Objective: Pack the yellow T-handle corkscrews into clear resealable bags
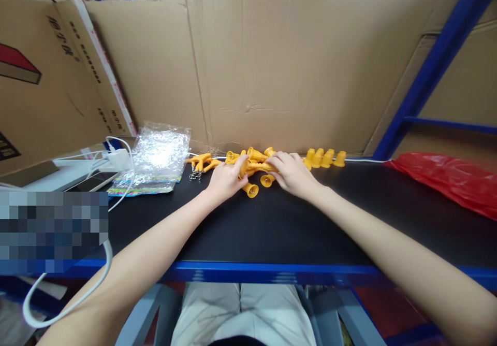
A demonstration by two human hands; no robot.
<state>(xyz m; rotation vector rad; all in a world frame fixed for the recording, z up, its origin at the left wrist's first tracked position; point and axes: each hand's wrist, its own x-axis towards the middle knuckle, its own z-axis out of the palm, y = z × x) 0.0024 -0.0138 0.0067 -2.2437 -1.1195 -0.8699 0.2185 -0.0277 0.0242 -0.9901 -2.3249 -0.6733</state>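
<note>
At the back of the black tabletop, my left hand (227, 181) is closed round an orange plastic cup-shaped piece (244, 169). My right hand (291, 172) curls over the right end of an orange stick-like piece (261, 167); its fingertips are partly hidden. Around both hands lie several more orange cups with flared rims, among them one cup (252, 190) on its side in front and another cup (267, 181) near my right fingers. Left of my left hand, orange branching pieces (201, 160) lie beside curly metal spirals (195, 174).
Several orange cups (327, 158) stand in a row right of my right hand. A clear plastic bag (157, 152), a phone (91, 182) and a white charger (118, 158) with cables are left. A red plastic bag (446, 177) lies right. Cardboard (291, 66) walls the back.
</note>
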